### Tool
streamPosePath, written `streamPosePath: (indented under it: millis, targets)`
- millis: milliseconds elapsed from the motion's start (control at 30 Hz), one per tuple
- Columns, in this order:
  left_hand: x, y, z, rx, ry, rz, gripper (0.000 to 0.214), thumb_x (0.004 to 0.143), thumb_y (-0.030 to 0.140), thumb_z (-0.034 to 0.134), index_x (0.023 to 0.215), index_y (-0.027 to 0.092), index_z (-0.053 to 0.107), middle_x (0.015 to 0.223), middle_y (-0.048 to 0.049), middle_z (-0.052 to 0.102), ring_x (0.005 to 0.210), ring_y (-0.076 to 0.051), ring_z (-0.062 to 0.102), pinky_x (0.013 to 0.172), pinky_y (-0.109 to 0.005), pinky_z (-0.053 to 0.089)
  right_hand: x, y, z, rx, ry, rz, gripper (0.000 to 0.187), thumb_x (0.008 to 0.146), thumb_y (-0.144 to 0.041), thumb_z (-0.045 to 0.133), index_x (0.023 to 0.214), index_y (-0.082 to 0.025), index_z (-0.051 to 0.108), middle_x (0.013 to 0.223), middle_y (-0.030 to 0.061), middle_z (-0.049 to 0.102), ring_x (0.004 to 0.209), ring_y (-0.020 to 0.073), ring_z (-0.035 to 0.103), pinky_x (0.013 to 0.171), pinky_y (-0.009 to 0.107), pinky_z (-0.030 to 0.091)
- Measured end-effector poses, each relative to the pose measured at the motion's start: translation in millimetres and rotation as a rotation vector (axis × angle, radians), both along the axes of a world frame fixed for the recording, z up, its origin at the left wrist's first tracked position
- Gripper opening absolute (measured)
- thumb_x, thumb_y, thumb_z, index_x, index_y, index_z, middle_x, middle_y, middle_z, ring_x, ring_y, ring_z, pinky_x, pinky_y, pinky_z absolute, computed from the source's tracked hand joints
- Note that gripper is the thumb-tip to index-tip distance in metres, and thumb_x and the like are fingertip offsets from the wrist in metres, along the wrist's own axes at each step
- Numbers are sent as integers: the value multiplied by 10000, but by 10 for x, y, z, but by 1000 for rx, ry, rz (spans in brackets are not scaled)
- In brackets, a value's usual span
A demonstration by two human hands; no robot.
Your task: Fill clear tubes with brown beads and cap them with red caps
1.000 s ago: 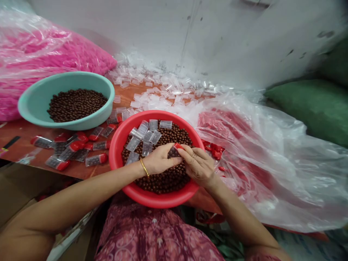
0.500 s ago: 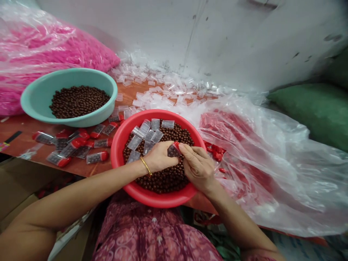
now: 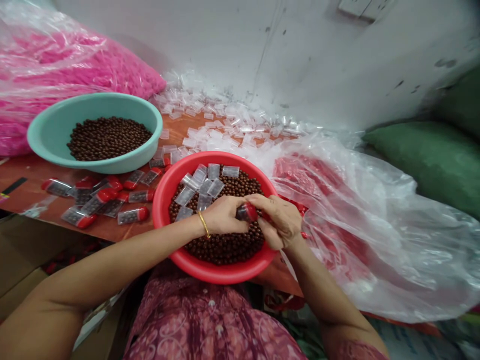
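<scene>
A red bowl [image 3: 165, 200] in front of me holds brown beads [image 3: 225, 245] and several empty clear plastic cases [image 3: 202, 182]. Over the bowl, my left hand [image 3: 223, 216] and my right hand [image 3: 279, 220] meet on one small clear case with a red cap [image 3: 247, 212]. The left hand's fingers grip the case body. The right hand's fingers are curled over the red cap end. A gold bangle [image 3: 204, 225] sits on my left wrist.
A teal bowl [image 3: 52, 140] of brown beads stands at the back left. Filled red-capped cases [image 3: 101, 200] lie on the wooden table left of the red bowl. Loose clear cases [image 3: 225, 125] pile by the wall. A bag of red caps [image 3: 318, 180], a pink bag [image 3: 56, 70] and a green sack [image 3: 431, 155] surround the table.
The right hand has turned its fingers down and closed over the red cap on the case. The left hand kept its hold on the case above the red bowl.
</scene>
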State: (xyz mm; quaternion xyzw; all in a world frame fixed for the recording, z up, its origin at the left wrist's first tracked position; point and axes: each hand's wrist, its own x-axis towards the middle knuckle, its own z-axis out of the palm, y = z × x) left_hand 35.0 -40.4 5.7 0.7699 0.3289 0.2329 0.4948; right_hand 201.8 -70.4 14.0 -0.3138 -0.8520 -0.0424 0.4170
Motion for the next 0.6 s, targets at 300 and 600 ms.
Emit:
streamPosePath:
  millis: [300, 600]
  targets:
    - [-34, -82, 44, 93, 204, 18, 87, 580, 201, 582, 644, 168, 534, 531, 41, 481, 487, -107, 428, 492, -223, 331, -367, 156, -196, -700, 265, 1, 593, 946, -262, -86, 1478, -190, 166, 1424, 85, 443, 1332, 129, 378, 1057, 380, 385]
    - [-46, -121, 81, 346, 474, 15, 97, 619, 231, 573, 695, 172, 584, 613, -43, 608, 557, -185, 543, 568, -274, 408, -424, 64, -158, -672, 216, 58, 583, 967, -396, 30, 1474, -165, 203, 1496, 81, 326, 1387, 133, 268, 1135, 361, 266]
